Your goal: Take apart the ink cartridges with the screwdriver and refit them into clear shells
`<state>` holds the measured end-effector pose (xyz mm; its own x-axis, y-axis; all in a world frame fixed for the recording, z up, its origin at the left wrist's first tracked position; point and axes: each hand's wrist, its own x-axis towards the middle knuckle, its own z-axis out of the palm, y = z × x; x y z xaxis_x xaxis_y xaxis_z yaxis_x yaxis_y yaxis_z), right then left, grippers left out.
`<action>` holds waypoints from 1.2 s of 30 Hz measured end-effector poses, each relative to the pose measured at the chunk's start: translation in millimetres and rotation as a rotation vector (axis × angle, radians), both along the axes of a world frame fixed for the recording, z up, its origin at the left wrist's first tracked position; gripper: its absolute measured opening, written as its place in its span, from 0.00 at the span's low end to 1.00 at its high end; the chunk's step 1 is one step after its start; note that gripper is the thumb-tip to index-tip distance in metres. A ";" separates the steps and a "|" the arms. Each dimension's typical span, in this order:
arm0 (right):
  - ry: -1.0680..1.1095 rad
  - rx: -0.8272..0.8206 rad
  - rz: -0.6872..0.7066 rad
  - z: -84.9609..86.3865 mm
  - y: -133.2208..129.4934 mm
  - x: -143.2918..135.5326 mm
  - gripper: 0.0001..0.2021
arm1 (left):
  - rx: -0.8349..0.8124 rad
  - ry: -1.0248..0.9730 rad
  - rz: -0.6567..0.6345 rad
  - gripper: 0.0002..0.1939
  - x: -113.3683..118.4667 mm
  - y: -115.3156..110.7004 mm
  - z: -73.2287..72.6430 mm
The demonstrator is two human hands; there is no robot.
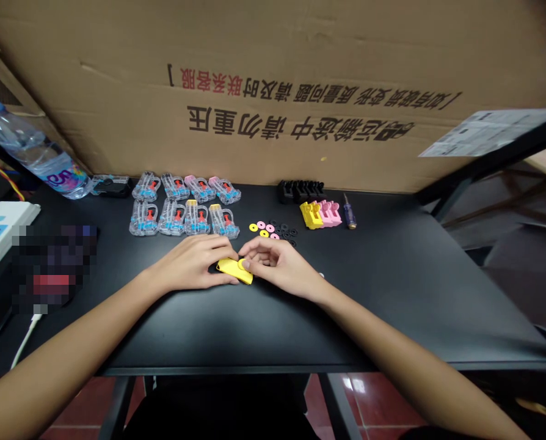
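A small yellow plastic casing (pixel 229 267) lies flat near the middle of the black table, between my two hands. My left hand (pixel 200 263) grips it from the left, with the thumb along its near edge and the fingers on its far side. With thumb and index finger, my right hand (pixel 280 266) presses at a yellow round disc (pixel 242 264) on the casing's right end. Just beyond my hands lie several small rings (pixel 273 230) in yellow, pink and black. Two rows of clear plastic casings (pixel 184 217) with red and blue parts stand behind my left hand.
Yellow and pink plastic parts (pixel 321 215), black parts (pixel 300 190) and a screwdriver (pixel 349 214) lie at the back right. A water bottle (pixel 39 153) leans at the far left, near a white power strip (pixel 2 229). A large cardboard sheet (pixel 273 55) walls off the back.
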<state>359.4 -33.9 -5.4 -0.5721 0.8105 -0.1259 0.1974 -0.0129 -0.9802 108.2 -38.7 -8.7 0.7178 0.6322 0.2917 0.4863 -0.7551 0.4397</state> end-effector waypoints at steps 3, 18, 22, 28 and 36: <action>-0.003 -0.008 -0.005 0.5 -0.5 -1.3 0.15 | 0.002 0.000 -0.004 0.20 0.2 0.0 -0.1; 0.051 -0.156 -0.091 1.4 -4.3 -7.9 0.16 | 0.067 0.014 -0.024 0.21 1.7 -0.6 -1.9; 0.083 -0.166 -0.085 1.2 -3.4 -7.6 0.16 | 0.074 0.007 -0.020 0.21 2.3 -0.9 -1.9; -0.020 0.110 -0.095 -0.7 -1.0 -3.0 0.10 | 0.059 0.010 -0.006 0.20 1.0 -2.0 3.7; -0.130 0.439 -0.127 6.1 0.0 7.3 0.11 | 0.048 0.025 0.034 0.18 0.3 -5.0 9.3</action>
<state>366.7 -33.8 0.7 -0.4671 0.8657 0.1798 0.3427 0.3647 -0.8658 108.5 -43.7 0.6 0.7033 0.6422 0.3048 0.5225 -0.7577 0.3910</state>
